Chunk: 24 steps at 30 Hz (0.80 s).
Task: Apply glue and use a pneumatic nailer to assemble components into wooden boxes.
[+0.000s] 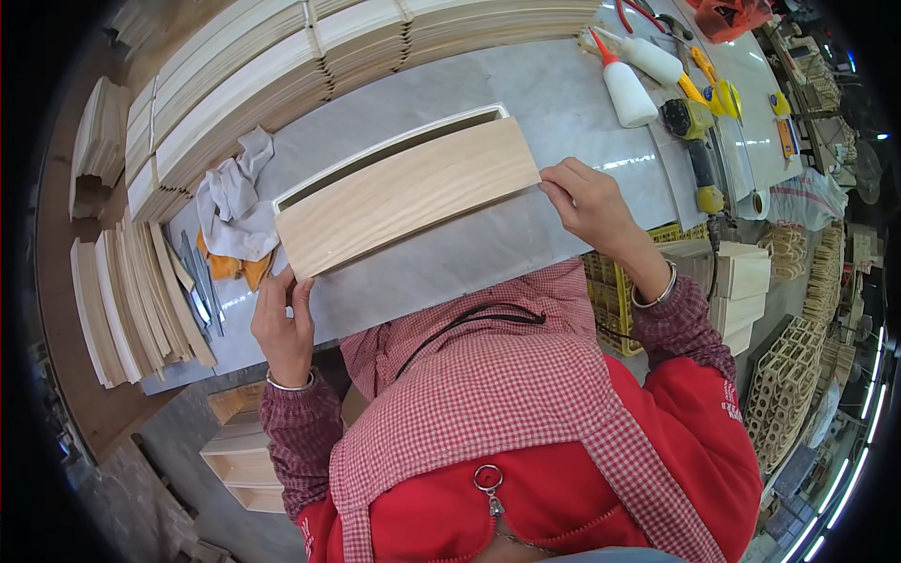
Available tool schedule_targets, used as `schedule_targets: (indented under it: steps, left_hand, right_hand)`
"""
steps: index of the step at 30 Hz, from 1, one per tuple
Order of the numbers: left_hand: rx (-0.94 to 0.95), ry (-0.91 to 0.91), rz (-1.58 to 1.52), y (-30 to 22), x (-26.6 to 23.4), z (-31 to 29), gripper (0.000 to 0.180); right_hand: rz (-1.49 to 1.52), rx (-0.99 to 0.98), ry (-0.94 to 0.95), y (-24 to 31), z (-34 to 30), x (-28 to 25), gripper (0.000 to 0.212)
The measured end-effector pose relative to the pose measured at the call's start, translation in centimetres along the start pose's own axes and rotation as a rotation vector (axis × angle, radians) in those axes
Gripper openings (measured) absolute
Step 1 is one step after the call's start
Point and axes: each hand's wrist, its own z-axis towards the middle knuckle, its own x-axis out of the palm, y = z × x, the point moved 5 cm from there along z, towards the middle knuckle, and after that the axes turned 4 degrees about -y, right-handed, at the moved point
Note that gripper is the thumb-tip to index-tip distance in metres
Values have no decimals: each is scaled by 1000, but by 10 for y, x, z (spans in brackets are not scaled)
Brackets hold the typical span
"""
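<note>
A long pale wooden board lies tilted in front of me, against or over a narrow wooden box. Only the box's far light rim and dark inside show behind the board; I cannot tell whether the two are joined. My left hand pinches the board's near left corner between thumb and fingers. At its right end, my right hand grips the corner the same way. Just beyond my left hand lie a crumpled whitish cloth and an orange cloth.
Long strips in bundles line the table's far side. Thin boards stand at left. A red-tipped white bottle, a yellow-black power tool and pliers lie at right. A yellow crate stands below the table.
</note>
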Motion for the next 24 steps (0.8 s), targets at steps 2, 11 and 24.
schedule_targets:
  steps: [2, 11, 24]
  left_hand:
    - [6, 28, -10, 1, 1, 3, 16]
    - [50, -81, -20, 18, 2, -5, 15]
    - [56, -115, -118, 21, 4, -13, 23]
  right_hand:
    - [-18, -15, 20, -1, 2, -1, 9]
    - [-45, -131, 43, 5, 9, 6, 16]
    - [-51, -90, 124, 1, 0, 1, 14]
